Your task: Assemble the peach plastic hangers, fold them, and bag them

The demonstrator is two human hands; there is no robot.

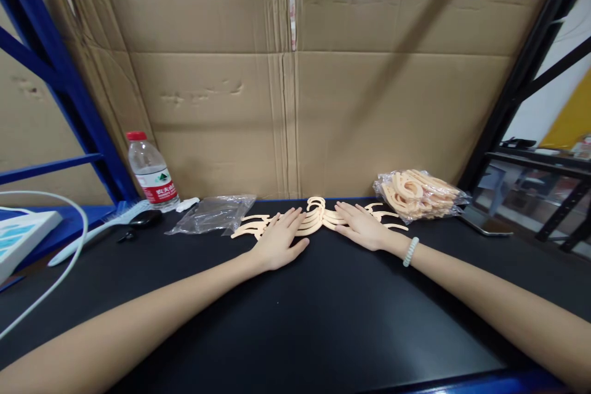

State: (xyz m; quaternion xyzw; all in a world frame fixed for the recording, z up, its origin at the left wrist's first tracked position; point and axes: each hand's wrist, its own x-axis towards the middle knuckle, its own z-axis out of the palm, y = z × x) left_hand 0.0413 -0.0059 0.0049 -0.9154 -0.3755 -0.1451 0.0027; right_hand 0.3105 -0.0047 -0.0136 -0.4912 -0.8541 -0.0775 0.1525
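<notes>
Several cream-coloured clothes hangers point(316, 218) lie in a loose stack on the black tabletop, their hooks bunched at the far side. My left hand point(281, 240) rests flat over the left arms of the hangers, fingers stretched out and thumb apart. Over the right arms lies my right hand point(362, 226), also flat with its fingers extended. Both palms hide part of the stack, and the hanger ends stick out beyond them on either side. A clear plastic bag point(212, 214), flat and crumpled, lies left of the hangers.
A bag of wrapped cream hangers point(418, 195) sits at the right, beside a phone-like flat object point(487, 225). A water bottle point(154, 172) stands at the back left, near a black mouse-like object point(146, 218) and a white cable point(84, 221). Cardboard point(221, 98) walls the back.
</notes>
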